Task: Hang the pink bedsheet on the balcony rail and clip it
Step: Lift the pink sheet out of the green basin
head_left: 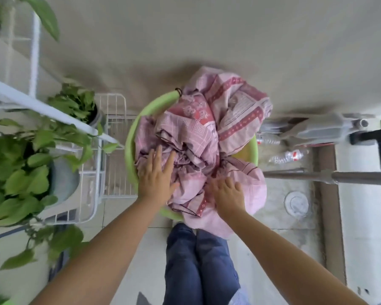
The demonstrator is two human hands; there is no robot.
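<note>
I've got left hand flat, fingers straight on the pink bedsheet, right hand fingers curling into folds w/ grip unclear, so lifting now could drag the loose end off the green basin onto the floor.

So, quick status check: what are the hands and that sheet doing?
Left hand flat on pink bedsheet, fingers straight. Right hand resting on it, grip unclear. Sheet bunched in green basin, not hung. Nothing blocking.

Pale tiled floor under soft daylight. Plain beige wall rose ahead. White wire rack stood at left, leafy potted plants on and around it. Metal pole crossed at right. Clear plastic bottles lay near round floor drain.
</note>
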